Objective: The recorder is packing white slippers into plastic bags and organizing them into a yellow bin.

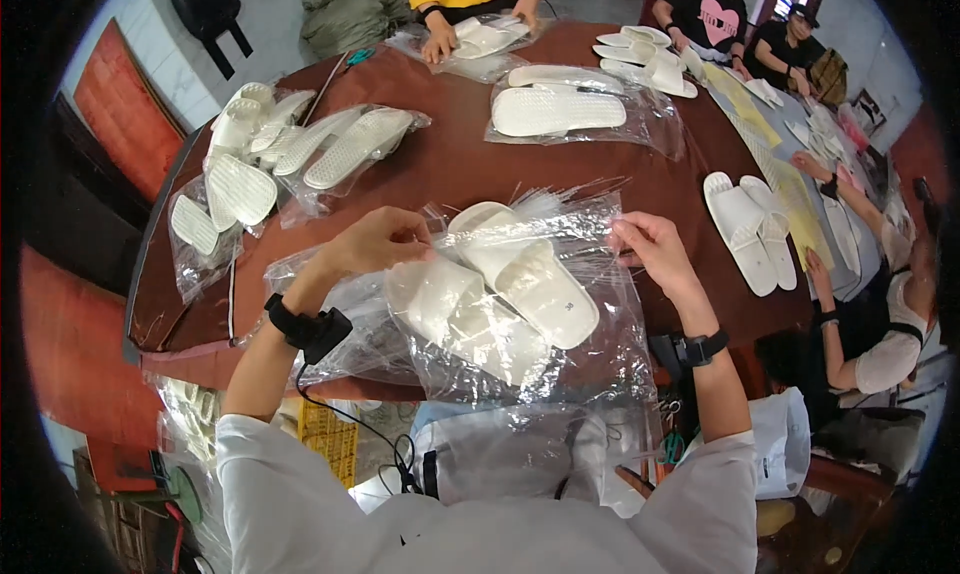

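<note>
My left hand (378, 240) pinches the left edge of a clear plastic bag (560, 224) near its mouth. My right hand (652, 248) grips the bag's right edge. Two white slippers (500, 294) lie side by side inside the bag, over the front edge of the brown table (450, 164). More loose clear plastic (350, 334) is bunched under and left of the bag. Both wrists wear black bands.
Bagged white slippers (290, 149) are piled at the table's left, another bagged pair (560, 109) lies at the far middle, and an unbagged pair (750, 229) sits at the right. Other people work at the far and right sides. Yellowish sheets (790, 189) run along the right.
</note>
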`<state>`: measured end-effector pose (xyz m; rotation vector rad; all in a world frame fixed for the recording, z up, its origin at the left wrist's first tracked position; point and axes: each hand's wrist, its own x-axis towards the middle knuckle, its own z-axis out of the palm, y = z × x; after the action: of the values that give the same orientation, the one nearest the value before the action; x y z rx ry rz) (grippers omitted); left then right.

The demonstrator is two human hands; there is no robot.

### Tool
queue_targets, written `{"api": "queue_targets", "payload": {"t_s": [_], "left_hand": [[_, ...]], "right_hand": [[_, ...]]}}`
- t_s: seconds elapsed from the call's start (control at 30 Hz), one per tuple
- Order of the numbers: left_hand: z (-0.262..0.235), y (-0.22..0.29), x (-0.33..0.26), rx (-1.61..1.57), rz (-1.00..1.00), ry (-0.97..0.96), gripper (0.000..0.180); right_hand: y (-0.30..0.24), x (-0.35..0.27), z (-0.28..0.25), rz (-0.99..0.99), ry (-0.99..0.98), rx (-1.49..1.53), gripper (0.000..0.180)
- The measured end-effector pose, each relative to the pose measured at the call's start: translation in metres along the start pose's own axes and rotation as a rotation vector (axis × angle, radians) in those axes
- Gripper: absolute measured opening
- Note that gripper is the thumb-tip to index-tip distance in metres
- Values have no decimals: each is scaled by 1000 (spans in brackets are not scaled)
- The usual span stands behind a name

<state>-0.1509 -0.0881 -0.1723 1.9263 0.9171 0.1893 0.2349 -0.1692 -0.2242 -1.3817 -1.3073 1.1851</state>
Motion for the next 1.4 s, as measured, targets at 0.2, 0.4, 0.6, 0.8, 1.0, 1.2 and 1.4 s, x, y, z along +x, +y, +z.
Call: {"api": "queue_targets", "payload": {"t_s": [0.2,0.4,0.6,0.8,1.0,1.2,1.4], "left_hand": [[-3,-10,-7,68,70,182,14],[-3,-9,-7,-88,-58,160,14],[-7,-24,-4,-112,-91,119,17],[-15,-8,6,147,56,72,25],[8,67,55,-70,143,66,33],[44,80,133,-47,309,52,29],[56,82,163,-219,34,9,30]], "right_hand": [[-7,-46,-21,169,-99,-112,39],[9,-104,-27,283,-316,-151,21],[13,-121,-23,255,-153,-25,12],[24,-126,-29,140,-27,-38,13],[20,-123,-31,71,-37,-134,13],[14,-123,-27,69,-20,-164,12],[31,-129,-50,58,158,-70,16]]}}
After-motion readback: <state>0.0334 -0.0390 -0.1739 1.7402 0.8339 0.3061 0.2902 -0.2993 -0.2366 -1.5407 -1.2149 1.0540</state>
